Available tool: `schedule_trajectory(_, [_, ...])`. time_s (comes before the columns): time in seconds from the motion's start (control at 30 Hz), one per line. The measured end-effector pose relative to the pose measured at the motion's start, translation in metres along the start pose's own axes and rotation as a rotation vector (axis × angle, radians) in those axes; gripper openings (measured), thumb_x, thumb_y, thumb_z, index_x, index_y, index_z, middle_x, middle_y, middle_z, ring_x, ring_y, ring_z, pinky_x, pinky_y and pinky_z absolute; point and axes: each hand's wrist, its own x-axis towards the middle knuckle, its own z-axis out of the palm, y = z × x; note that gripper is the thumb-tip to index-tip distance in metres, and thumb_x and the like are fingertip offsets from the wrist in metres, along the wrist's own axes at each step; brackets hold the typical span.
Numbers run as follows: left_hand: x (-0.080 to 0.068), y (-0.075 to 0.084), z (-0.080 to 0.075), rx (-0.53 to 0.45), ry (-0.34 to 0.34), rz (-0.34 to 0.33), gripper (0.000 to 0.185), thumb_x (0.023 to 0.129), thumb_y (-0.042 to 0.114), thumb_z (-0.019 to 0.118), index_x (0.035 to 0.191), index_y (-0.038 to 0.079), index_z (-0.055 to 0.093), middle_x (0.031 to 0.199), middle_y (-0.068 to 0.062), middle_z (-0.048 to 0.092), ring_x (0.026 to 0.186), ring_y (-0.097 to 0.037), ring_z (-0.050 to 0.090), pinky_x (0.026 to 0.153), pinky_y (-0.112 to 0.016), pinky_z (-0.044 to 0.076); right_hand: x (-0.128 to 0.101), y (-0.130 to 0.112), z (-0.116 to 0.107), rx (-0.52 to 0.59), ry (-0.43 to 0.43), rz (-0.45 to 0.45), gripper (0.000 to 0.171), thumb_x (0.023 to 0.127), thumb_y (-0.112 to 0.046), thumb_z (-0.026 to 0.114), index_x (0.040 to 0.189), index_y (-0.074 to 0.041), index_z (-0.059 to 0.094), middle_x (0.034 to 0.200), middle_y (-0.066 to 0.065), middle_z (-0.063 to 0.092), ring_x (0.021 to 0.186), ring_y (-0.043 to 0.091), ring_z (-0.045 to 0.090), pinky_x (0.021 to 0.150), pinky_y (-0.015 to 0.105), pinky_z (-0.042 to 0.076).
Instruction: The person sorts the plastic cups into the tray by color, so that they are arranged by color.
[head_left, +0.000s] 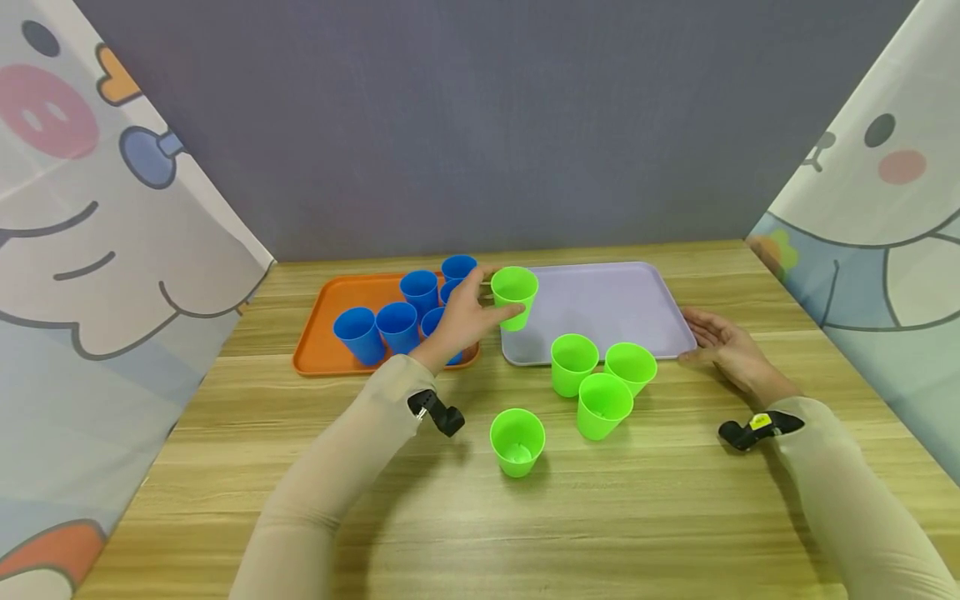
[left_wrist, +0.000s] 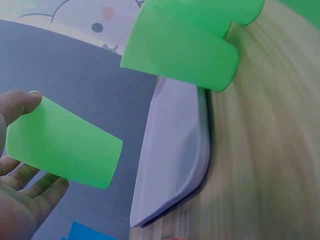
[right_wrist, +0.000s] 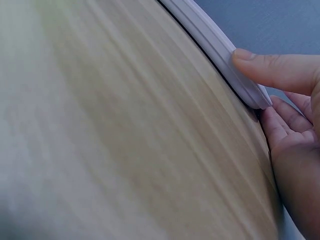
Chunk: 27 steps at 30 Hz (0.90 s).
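Note:
My left hand (head_left: 467, 321) holds a light green plastic cup (head_left: 514, 287) between thumb and fingers, upright, over the left end of a lavender tray (head_left: 600, 292). In the left wrist view the held cup (left_wrist: 65, 142) appears sideways, apart from the tray (left_wrist: 170, 155). At the tray's front right corner, my right hand (head_left: 723, 346) grips the rim. The right wrist view shows its thumb (right_wrist: 250, 62) against the tray's front edge (right_wrist: 220, 55), with the fingers round the corner. Three green cups stand close together in front of the tray, one of them (head_left: 604, 406) nearest me.
Another green cup (head_left: 517, 442) stands by itself nearer the front of the wooden table (head_left: 570, 533). To the left, an orange tray (head_left: 318, 333) carries several blue cups (head_left: 360, 335), partly hidden behind my left hand. A grey partition (head_left: 480, 125) rises behind both trays.

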Motion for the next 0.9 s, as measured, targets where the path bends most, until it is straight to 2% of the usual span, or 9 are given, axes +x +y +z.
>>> schedule_trajectory(0.3, [0.019, 0.001, 0.001, 0.045, 0.054, -0.043, 0.069, 0.087, 0.019, 0.08, 0.144, 0.003, 0.044, 0.135, -0.012, 0.054, 0.121, -0.028, 0.055, 0.098, -0.038, 0.05, 0.0, 0.0, 0.0, 0.005, 0.003, -0.01, 0.078, 0.077, 0.028, 0.064, 0.147, 0.007, 0.035, 0.13, -0.01, 0.051, 0.115, -0.007, 0.053, 0.095, 0.009, 0.041])
schedule_trajectory(0.57, [0.036, 0.002, 0.009, 0.061, 0.091, -0.069, 0.068, 0.088, 0.02, 0.079, 0.144, 0.004, 0.044, 0.138, -0.013, 0.053, 0.123, -0.028, 0.053, 0.099, -0.038, 0.049, -0.001, 0.001, 0.001, -0.025, 0.02, -0.023, 0.077, 0.077, 0.025, 0.066, 0.146, 0.008, 0.035, 0.13, -0.01, 0.053, 0.115, -0.004, 0.053, 0.095, 0.01, 0.041])
schedule_trajectory(0.9, [0.053, 0.002, 0.021, 0.027, 0.129, -0.108, 0.071, 0.089, 0.019, 0.077, 0.148, 0.004, 0.039, 0.143, -0.013, 0.049, 0.126, -0.029, 0.053, 0.098, -0.036, 0.05, 0.001, 0.0, 0.0, 0.015, 0.024, 0.002, 0.083, 0.077, 0.026, 0.065, 0.149, 0.012, 0.028, 0.129, -0.01, 0.054, 0.114, -0.007, 0.055, 0.096, 0.011, 0.042])
